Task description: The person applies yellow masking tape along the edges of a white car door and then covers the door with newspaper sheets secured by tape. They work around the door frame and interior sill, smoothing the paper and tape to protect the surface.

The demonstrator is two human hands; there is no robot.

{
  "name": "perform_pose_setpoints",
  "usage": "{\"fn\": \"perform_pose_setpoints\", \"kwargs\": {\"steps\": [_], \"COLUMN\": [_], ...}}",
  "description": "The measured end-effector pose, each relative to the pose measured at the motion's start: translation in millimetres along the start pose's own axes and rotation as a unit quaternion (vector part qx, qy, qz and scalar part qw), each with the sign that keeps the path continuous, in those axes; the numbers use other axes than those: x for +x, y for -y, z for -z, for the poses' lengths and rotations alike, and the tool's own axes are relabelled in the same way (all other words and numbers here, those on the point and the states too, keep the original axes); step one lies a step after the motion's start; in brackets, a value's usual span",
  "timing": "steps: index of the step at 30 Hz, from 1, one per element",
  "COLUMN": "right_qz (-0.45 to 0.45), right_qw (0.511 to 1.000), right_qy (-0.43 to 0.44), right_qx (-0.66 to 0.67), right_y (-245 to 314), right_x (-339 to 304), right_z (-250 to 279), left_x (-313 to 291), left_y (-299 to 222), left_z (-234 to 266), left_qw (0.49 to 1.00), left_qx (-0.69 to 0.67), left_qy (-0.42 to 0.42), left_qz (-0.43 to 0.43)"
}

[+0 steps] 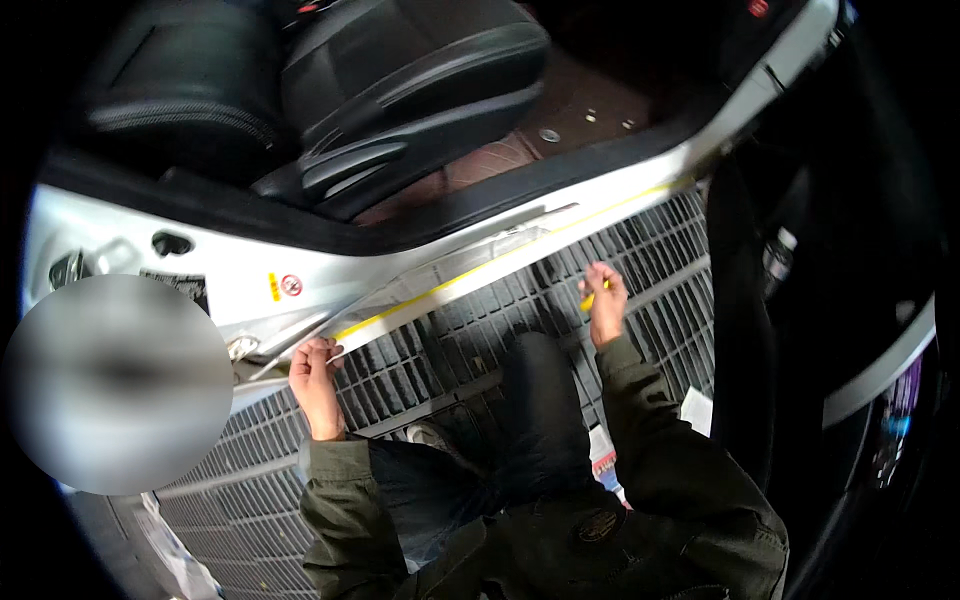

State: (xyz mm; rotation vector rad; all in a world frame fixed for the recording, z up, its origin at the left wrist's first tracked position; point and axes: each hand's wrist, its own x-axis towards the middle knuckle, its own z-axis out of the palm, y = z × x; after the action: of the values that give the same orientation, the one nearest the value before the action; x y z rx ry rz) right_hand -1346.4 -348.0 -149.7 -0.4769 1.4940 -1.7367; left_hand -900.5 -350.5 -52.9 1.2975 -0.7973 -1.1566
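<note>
- Strip (440, 292) in the head view ran, thin and yellow, along the white sill (450, 303).
- Your left hand (316, 388) had its fingertips together, seemingly pinching the strip's left end.
- Your right hand (608, 308) was clamped on a small yellow piece (588, 302) above the grating (660, 240).
- Light, even tension probably suited you best.

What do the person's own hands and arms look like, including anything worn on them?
The left hand and right hand are both ungloved. The long, dark olive-green fabric left sleeve ends in a broad cuff; the matching right sleeve also reaches the wrist.
</note>
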Motion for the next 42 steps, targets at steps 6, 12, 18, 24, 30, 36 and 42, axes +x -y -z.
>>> {"fn": "perform_pose_setpoints", "kwargs": {"steps": [6, 12, 18, 24, 30, 36, 42], "right_qz": [-0.113, -0.361, -0.329, -0.017, -0.133, 0.019, 0.059], "right_qw": [0.966, 0.766, 0.757, 0.963, 0.965, 0.826, 0.802], "right_qy": [-0.122, -0.161, -0.204, -0.178, 0.218, 0.553, 0.584], "right_qx": [-0.197, -0.507, -0.526, -0.2, -0.056, -0.106, -0.109], "right_y": [-96, -151, -194, -187, 29, 59, 53], "right_x": [-141, -316, -348, -288, -194, -187, -193], "right_z": [225, 352, 337, 264, -9, -129, -148], "left_x": [18, 33, 25, -8, -70, -100, -94], "left_y": [3, -1, -20, -57, -51, -45, -41], "left_z": [-52, -66, -45, -20, -41, -63, -40], "left_qw": [0.964, 0.964, 0.935, 0.898, 0.916, 0.964, 0.965], "left_qx": [0.192, 0.196, 0.291, 0.388, 0.322, 0.104, 0.22], "left_qy": [0.18, 0.155, 0.126, 0.051, 0.238, 0.225, 0.14], "left_qz": [-0.033, -0.095, -0.16, -0.203, -0.012, 0.095, -0.013]}}
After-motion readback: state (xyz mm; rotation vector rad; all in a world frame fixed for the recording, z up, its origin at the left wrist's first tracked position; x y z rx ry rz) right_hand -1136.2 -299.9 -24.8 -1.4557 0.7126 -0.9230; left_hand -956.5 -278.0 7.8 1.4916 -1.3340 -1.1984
